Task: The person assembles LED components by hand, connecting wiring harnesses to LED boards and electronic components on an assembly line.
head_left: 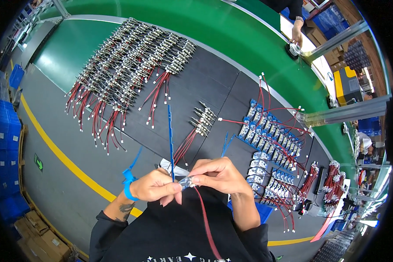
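Close in front of my body, both hands meet at a small part in a clear wrap (186,182), with a flat red cable (204,214) hanging from it. My left hand (157,187) pinches the left end of this part. A narrow blue strip (170,139) stands up from the same fingers. My right hand (220,175) is closed on the part's right end, where the cable leaves. The fingers hide much of the part. On my left wrist sits a blue wrist strap (128,183).
Many small boards with red wires (135,61) lie in rows on the black mat (214,74). A smaller bunch of boards (203,118) lies ahead. At right are blue-wrapped parts (266,135) and wire bundles (334,181). Another person's hand (297,35) works across the green table.
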Demonstrator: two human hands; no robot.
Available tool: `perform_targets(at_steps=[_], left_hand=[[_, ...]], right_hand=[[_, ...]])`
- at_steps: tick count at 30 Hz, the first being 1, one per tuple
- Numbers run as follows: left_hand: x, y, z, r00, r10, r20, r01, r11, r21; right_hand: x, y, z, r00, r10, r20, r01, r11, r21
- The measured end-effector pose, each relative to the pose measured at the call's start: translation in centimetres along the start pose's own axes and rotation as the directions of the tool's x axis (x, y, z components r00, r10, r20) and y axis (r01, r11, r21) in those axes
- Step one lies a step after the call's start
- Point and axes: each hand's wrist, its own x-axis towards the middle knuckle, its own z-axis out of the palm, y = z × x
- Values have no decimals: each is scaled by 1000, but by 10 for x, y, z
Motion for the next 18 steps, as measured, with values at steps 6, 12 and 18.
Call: perform_targets(at_steps=[6, 12, 18], left_hand=[[-12, -5, -11, 970, 96, -222, -78, 993, 91], [-15, 19, -12, 802, 108, -588, 122, 933, 338], [36, 2, 7, 929, 95, -357, 177, 733, 657]], right_hand=[[12, 1, 3, 947, -82, -309, 69, 996, -52], [47, 32, -10, 664, -636, -393, 35, 551, -834], [16, 11, 15, 824, -386, -414, 207, 887, -414]])
